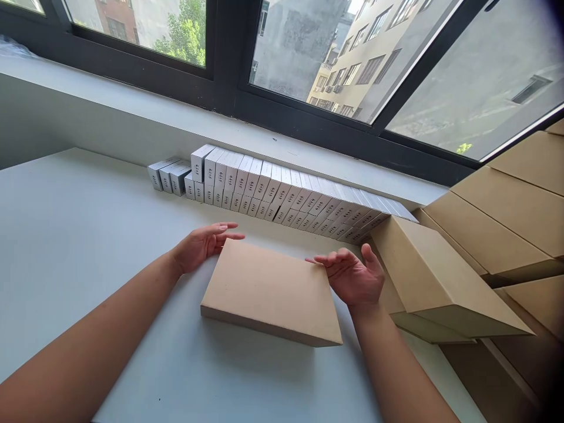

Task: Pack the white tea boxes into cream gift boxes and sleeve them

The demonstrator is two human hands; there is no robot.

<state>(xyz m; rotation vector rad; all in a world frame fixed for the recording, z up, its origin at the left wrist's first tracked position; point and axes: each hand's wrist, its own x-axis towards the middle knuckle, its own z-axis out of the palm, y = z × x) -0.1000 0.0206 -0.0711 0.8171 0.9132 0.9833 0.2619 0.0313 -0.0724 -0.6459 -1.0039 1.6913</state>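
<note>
The flat tan cardboard box [271, 294] is over the white desk [101, 229], between the loosely spread left hand [203, 247] and right hand [355, 279]. It looks stiff and light; hold both short ends.

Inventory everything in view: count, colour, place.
table: one, white, foreground
sill: one, white, behind table
window frame: one, dark, above sill
cardboard box: one, brown, table centre
small boxes: many, white, two layers, table's back edge
lower boxes: three, white, row's left end
stacked boxes: several, brown, right
plastic film: one, clear, sill's left
buildings: several, grey, cream, reddish, outside
leaves: two patches, green, outside
forearms: two, bare, lower edge
left hand: one, bare, by cardboard box's far-left corner
right hand: one, bare, by cardboard box's far-right corner
</note>
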